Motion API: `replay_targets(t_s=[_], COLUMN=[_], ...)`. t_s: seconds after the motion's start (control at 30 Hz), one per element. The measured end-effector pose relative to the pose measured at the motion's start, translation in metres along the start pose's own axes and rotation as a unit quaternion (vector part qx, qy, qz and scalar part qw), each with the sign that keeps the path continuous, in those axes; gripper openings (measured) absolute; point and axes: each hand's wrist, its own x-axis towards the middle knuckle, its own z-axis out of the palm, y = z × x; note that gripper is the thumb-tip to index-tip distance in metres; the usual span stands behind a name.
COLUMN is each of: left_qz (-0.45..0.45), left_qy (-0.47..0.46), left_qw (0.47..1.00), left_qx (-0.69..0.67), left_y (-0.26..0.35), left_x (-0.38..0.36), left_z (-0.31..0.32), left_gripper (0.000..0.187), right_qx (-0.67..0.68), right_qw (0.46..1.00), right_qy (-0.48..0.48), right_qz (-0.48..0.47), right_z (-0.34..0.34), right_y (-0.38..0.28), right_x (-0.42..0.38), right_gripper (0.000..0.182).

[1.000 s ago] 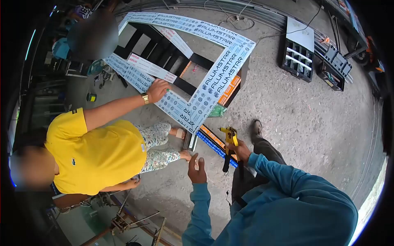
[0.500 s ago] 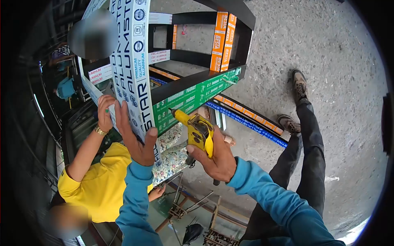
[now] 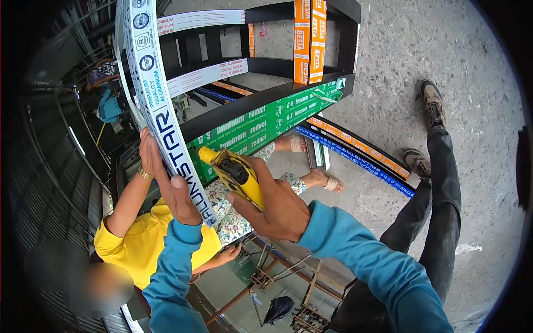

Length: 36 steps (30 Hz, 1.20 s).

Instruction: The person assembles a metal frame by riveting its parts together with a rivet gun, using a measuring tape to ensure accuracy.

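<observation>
My left hand point(image 3: 181, 204) holds the edge of an aluminium bar point(image 3: 169, 125) wrapped in white film printed ALUMSTAR, its thumb nearest me. My right hand point(image 3: 280, 208) is wrapped around a yellow power drill point(image 3: 240, 175). The drill's nose points at the end of a green-filmed aluminium bar point(image 3: 261, 129), close to where it meets the white bar. I cannot make out whether the bit touches it. Beside my left hand, a co-worker's hand point(image 3: 146, 158) with a gold watch also rests on the white bar.
The co-worker in a yellow shirt point(image 3: 133, 241) is on the left, sandalled feet under the frame. Orange-filmed uprights point(image 3: 309, 44) stand on the frame. Blue- and orange-filmed bars point(image 3: 355, 158) lie on the concrete floor point(image 3: 411, 44). Metal stands point(image 3: 266, 275) are at the bottom.
The drill has moved left along the green bar toward the white bar and is turned more across my view. My left hand stays on the white bar. The whole view has shifted.
</observation>
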Motion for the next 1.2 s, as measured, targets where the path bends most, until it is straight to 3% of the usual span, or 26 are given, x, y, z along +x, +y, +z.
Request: replay_targets(t_s=[0.17,0.23,0.3,0.37,0.47,0.53,0.6,0.63,0.73,0.77,0.8,0.87,0.9,0.97,1.03,1.17,1.2], left_qz=[0.035,0.036,0.049,0.054,0.075,0.050,0.028,0.013,-0.033,-0.046,-0.046,-0.227,-0.225,-0.240,-0.228,-0.158,-0.149], left_qy=[0.020,0.020,0.012,0.018,0.024,0.020,0.009,0.005,-0.007,-0.019,-0.006,-0.060,-0.044,-0.124,-0.108,-0.104,-0.103], left_qw=[0.998,0.998,0.996,0.996,0.993,0.995,0.992,0.985,0.992,0.989,0.989,0.970,0.972,0.962,0.965,0.981,0.983], left_qx=[0.055,0.046,0.072,0.067,0.088,0.078,0.123,0.171,0.126,0.143,0.141,0.063,0.057,0.028,0.071,0.042,0.031], left_y=[0.001,-0.001,0.001,-0.005,-0.005,-0.003,0.002,0.008,0.051,0.063,0.061,0.068,0.068,0.069,0.065,0.010,0.007], left_x=[0.002,0.002,0.002,-0.001,-0.001,-0.001,-0.011,-0.018,-0.112,-0.129,-0.126,-0.144,-0.145,-0.148,-0.152,-0.149,-0.145], left_z=[0.001,0.001,-0.002,-0.005,-0.009,-0.015,-0.019,-0.019,-0.007,0.002,0.012,0.017,0.014,0.003,0.004,0.016,0.014], left_gripper=[0.066,0.063,0.065,0.062,0.060,0.058,0.058,0.059,0.085,0.097,0.097,0.121,0.121,0.130,0.119,0.066,0.065], right_qx=[-0.050,-0.110,-0.167,0.080,0.211,0.127,-0.035,-0.020,-0.051,-0.002,0.050,0.102,0.153,0.198,0.199,0.139,0.118], right_qw=[0.998,0.985,0.978,0.995,0.971,0.978,0.991,0.994,0.994,0.992,0.983,0.974,0.968,0.969,0.970,0.973,0.973], right_qy=[0.028,0.044,0.023,0.066,0.113,0.165,0.128,0.110,0.064,0.047,0.029,0.024,0.018,0.000,0.028,0.164,0.186], right_qz=[-0.033,-0.123,-0.126,0.011,0.022,0.023,-0.015,-0.017,0.069,0.121,0.175,0.202,0.196,0.151,0.137,0.083,0.074], right_z=[0.011,0.007,0.006,0.020,0.048,0.063,0.041,0.036,0.026,0.027,0.031,0.034,0.031,0.038,0.042,0.059,0.062], right_y=[0.003,0.006,0.003,-0.002,-0.028,-0.025,-0.008,-0.024,-0.054,-0.062,-0.066,-0.053,-0.047,-0.038,-0.037,-0.019,-0.016], right_x=[0.002,0.007,0.007,0.006,0.006,0.005,0.005,0.005,0.006,0.007,0.011,0.002,0.010,0.009,0.010,0.021,0.023], right_gripper=[0.050,0.047,0.048,0.048,0.047,0.045,0.044,0.043,0.039,0.038,0.037,0.037,0.037,0.036,0.029,0.015,0.015])
